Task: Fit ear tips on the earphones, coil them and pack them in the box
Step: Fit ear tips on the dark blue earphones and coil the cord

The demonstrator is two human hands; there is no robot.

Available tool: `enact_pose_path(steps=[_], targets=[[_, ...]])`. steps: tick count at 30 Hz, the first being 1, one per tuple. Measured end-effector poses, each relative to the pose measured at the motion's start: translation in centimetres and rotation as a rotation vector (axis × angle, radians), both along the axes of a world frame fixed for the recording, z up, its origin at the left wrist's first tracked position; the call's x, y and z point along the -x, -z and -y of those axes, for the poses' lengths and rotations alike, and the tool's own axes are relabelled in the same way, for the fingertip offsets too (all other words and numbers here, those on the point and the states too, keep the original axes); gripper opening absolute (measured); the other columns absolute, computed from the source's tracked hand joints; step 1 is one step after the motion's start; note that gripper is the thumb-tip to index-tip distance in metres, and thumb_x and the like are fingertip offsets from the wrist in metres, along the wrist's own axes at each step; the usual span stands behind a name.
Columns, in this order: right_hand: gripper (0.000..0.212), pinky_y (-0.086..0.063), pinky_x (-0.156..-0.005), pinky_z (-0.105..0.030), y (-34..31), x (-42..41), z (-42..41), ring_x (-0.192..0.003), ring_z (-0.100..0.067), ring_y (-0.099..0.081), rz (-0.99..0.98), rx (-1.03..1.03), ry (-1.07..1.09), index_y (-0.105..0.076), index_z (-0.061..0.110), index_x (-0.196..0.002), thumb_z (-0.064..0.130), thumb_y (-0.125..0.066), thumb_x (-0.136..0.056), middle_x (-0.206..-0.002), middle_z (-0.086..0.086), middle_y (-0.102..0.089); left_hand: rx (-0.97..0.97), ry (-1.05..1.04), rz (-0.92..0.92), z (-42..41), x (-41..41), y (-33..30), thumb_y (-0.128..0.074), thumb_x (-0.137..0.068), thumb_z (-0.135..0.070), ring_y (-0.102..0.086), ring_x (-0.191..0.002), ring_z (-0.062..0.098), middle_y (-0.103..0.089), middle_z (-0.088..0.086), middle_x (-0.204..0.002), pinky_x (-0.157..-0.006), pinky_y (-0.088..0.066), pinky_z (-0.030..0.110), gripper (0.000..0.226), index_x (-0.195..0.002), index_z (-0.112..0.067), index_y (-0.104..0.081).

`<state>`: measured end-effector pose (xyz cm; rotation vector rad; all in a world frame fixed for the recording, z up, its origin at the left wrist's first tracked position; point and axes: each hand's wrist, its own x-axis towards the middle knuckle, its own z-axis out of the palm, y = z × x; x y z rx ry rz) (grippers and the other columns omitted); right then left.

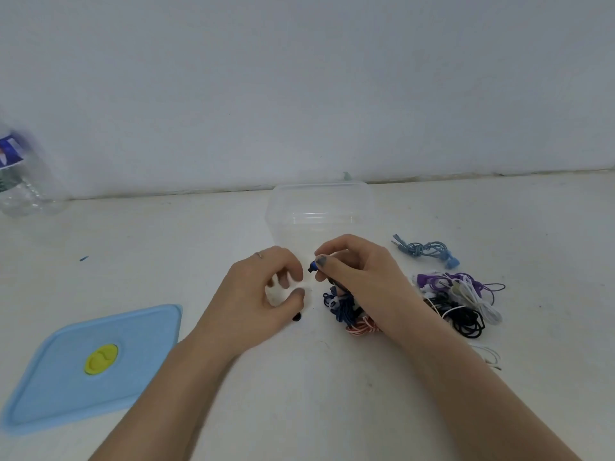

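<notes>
My right hand (352,266) pinches a dark blue earbud (312,267) between thumb and forefinger, its nozzle pointing left. Its blue cable hangs down to a blue coil (341,306) on the table under the hand. My left hand (263,291) sits just left of the earbud with fingers curled toward the thumb; whether it holds a white ear tip I cannot tell. A small black ear tip (296,317) lies below my left thumb. The clear plastic box (321,207) stands open just behind both hands.
A blue lid (83,371) with a yellow valve lies at the front left. A tangle of earphones (462,304) in purple, white and black sits at the right, a blue-grey coiled pair (426,249) behind it. A plastic bottle (20,181) stands far left by the wall.
</notes>
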<state>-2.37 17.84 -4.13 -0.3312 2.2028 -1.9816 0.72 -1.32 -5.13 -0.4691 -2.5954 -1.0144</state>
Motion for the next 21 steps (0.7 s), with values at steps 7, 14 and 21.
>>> enact_pose_path(steps=[7, 14, 21], targets=[[0.012, -0.049, -0.062, -0.021, -0.06, -0.02, -0.08, -0.060, -0.006, -0.053, 0.020, 0.018, 0.021, -0.073, 0.018, -0.096, 0.014, -0.062, -0.096, -0.078, 0.000, -0.075, 0.260, 0.131, 0.148, 1.20, -0.04, 0.17, -0.074, -0.076, -0.027, -0.050, -0.082, 0.011, -0.057, -0.017, -0.081, -0.063, -0.034, 0.014, 0.023, -0.082, -0.037, -0.054], [0.007, -0.053, -0.072, -0.029, -0.01, 0.05, -0.08, -0.079, -0.008, -0.067, 0.033, 0.016, 0.009, -0.073, 0.016, -0.095, 0.013, -0.067, -0.092, -0.084, 0.002, -0.077, 0.191, 0.173, 0.203, 0.95, -0.07, 0.21, -0.070, -0.088, -0.015, -0.051, -0.085, 0.013, -0.059, -0.017, -0.087, -0.063, -0.037, 0.013, 0.019, -0.083, -0.032, -0.064], [0.007, -0.053, -0.071, -0.028, -0.10, -0.04, -0.18, -0.073, -0.007, -0.063, 0.033, 0.019, 0.010, -0.073, 0.016, -0.095, 0.014, -0.067, -0.092, -0.081, -0.002, -0.077, 0.190, 0.194, 0.191, 0.64, -0.08, 0.19, -0.075, -0.088, -0.019, -0.049, -0.090, 0.006, -0.056, -0.031, -0.089, -0.067, -0.037, 0.010, 0.015, -0.089, -0.030, -0.065]])
